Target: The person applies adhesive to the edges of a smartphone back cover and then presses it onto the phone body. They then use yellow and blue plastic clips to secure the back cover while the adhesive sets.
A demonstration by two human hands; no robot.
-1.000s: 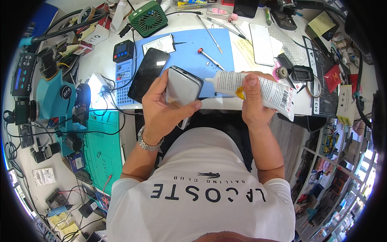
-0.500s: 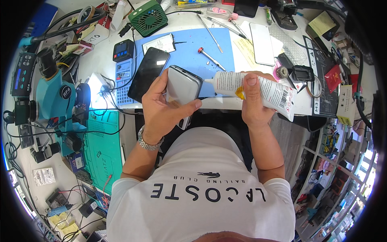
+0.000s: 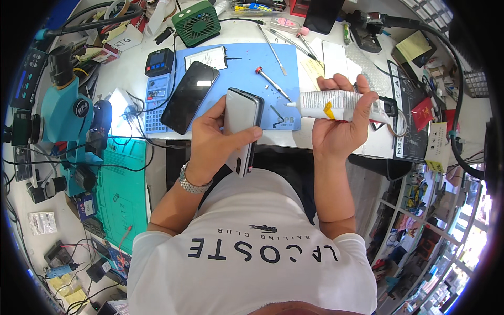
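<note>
phone [image 3: 239, 111], silver-backed, is gripped by the left hand [image 3: 211, 145], the half-curled right hand [image 3: 340, 134] clasping a white tube [image 3: 313, 103].

Bright light is covering the surface [image 3: 286, 139]; a bluish-white glow [image 3: 126, 108] is flaring at left, glare [image 3: 476, 239] is bleaching the right edge, and shelves [image 3: 433, 236] are curving toward the black rim.

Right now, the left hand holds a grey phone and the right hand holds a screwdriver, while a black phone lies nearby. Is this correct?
Not quite: the head view shows a white tube in the right hand instead. The left hand does hold a grey phone, and a black phone lies nearby.
</note>
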